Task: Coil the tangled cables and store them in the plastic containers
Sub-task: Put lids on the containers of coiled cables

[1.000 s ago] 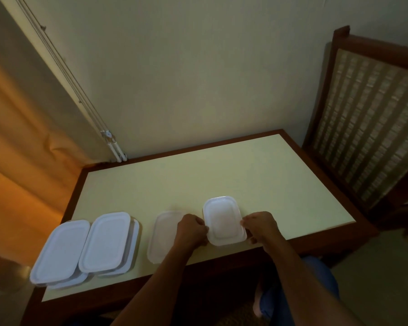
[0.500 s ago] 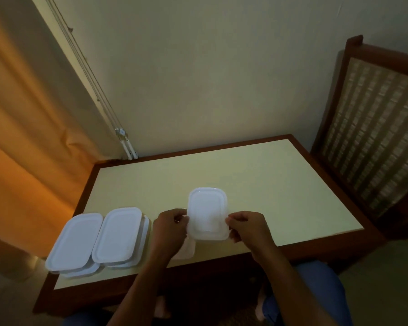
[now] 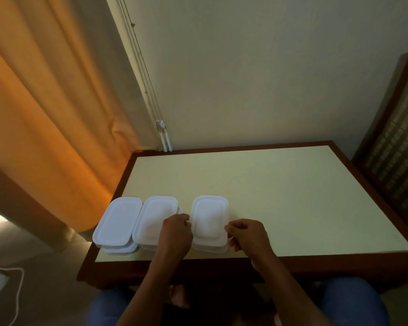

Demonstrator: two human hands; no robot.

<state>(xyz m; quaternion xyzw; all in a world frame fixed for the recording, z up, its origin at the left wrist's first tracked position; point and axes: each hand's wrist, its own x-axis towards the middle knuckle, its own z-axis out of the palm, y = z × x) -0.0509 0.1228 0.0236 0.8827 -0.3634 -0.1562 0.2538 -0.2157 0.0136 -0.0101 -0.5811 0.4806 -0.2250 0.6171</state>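
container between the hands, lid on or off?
On: the white lid covers the container edge to edge, with the base showing just beneath its near edge.

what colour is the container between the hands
Translucent white; the container shows best in the head view.

On your surface [image 3: 269,196], near its front edge, the left container [image 3: 117,222] lies against the middle container [image 3: 154,220]. The right container [image 3: 210,217] sits just beside, between your left hand [image 3: 174,234] and right hand [image 3: 247,236].

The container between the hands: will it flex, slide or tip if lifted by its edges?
Probably light and flexible: the container looks like thin translucent plastic, with nothing dark showing inside. It may slide easily on the smooth table. Its low, flat shape makes tipping unlikely.
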